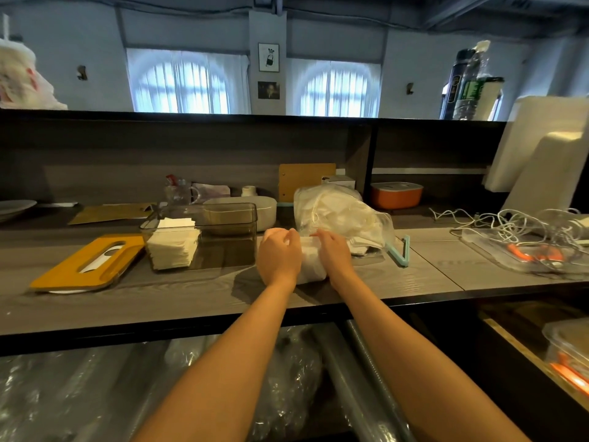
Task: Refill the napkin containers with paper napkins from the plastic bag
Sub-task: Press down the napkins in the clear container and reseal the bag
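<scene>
Fingers of left hand (279, 250) and right hand (331, 250) curl around napkin stack (310, 264) beside plastic bag (338, 212). Step: gathering napkins. Next probably needs lifting stack into clear container (229, 218).

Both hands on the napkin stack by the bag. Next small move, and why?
Probably lift the stack and carry it left into the clear container. Left hand and right hand flank the stack on the counter, already outside the bag. The container stands open, its lid lies aside, and napkins fill only its left end.
</scene>
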The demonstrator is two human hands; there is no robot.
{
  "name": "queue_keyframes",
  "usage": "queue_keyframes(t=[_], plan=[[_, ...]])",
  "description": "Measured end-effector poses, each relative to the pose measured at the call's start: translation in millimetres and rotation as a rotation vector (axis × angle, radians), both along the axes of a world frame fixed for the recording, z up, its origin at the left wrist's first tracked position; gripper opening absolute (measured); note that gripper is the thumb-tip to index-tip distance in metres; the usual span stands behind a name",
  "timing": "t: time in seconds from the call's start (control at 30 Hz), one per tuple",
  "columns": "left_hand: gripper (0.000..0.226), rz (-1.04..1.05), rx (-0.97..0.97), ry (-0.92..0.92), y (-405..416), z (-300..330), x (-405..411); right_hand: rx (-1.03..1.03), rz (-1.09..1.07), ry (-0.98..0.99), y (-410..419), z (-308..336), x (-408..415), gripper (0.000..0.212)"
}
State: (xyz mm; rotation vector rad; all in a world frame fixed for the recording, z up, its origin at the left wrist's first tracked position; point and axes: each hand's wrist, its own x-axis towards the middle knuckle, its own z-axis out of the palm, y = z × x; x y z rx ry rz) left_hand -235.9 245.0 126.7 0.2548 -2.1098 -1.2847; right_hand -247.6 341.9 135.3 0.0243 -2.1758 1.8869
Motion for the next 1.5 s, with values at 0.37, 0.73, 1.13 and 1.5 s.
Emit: queue_keyframes(t=[0.37,0.73,1.13,1.5], plan=[[0.031,0.005,-0.1,-0.081,-6,0,8,-0.165,0.071,-0.06,4,2,3,0.058],[0.049,-0.043,-0.352,-0.024,-23,39,12,-0.226,0.374,0.053,4,-3,7,0.065],[0.032,-0.367,-0.287,-0.241,-44,48,6,-0.39,0.249,-0.029,13,0,0,0.03],[0.039,-0.496,0.425,-0.489,6,18,3,-0.221,0.19,-0.073,2,2,9,0.048]])
